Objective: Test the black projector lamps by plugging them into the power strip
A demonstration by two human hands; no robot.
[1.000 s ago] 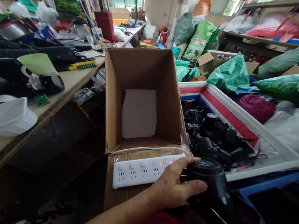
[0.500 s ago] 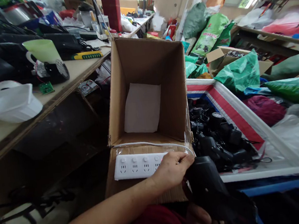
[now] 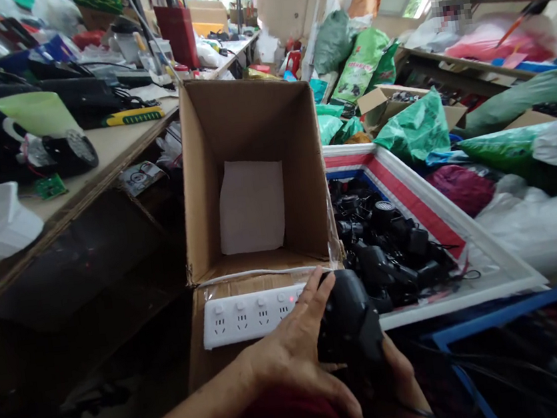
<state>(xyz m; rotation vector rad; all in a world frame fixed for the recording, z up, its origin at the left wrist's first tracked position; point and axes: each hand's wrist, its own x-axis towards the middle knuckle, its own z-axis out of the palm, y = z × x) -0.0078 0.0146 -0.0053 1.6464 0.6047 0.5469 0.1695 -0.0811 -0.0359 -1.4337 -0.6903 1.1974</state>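
Observation:
A black plastic device (image 3: 353, 308) with a rounded, blocky body is held upright in front of me, low and right of centre. My right hand (image 3: 402, 372) is closed around its right side, the fingers partly hidden behind it. Against its left side lies my left hand (image 3: 299, 347), fingers stretched out and thumb apart, the fingertips at the upper edge. Just left of that hand is a white power strip (image 3: 243, 320) with a small red light lit, on a cardboard flap (image 3: 199, 352). What kind of device it is, I cannot tell.
Beyond the strip stands an open carton (image 3: 248, 118) with a white sheet (image 3: 252, 205) inside. To the right, a white-framed tray (image 3: 495, 258) holds several black devices. A workbench (image 3: 115, 147) at left carries a green cup (image 3: 39, 112) and a yellow-handled tool (image 3: 134, 116).
My left hand has gone from a closed pinch at the cable beside the device to spread fingers against it. The device has come up and left, more upright. The view has shifted right.

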